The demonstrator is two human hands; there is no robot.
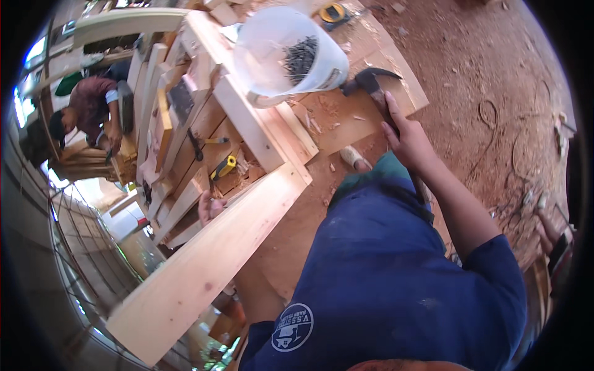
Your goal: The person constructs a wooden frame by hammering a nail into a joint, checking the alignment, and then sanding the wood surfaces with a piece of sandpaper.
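My right hand (408,141) is closed around the handle of a claw hammer (371,81), its dark head over the wooden sheet beside the bucket. A long pale wooden board (207,263) slants from the lower left up to a wooden frame (266,133), its upper end lying on the frame's corner. My left forearm passes beneath this board. The fingers of my left hand (212,208) show at its far edge, curled against it; the palm is hidden. A white plastic bucket (266,46) stands tilted in view on the frame, with dark nails (301,60) inside.
A yellow-and-black tape measure (334,15) lies beyond the bucket. A yellow-handled tool (224,167) and a dark hand tool (196,145) rest among the timbers. Another person (93,111) bends over wood at far left. Thin cord (489,114) loops on the reddish dirt floor.
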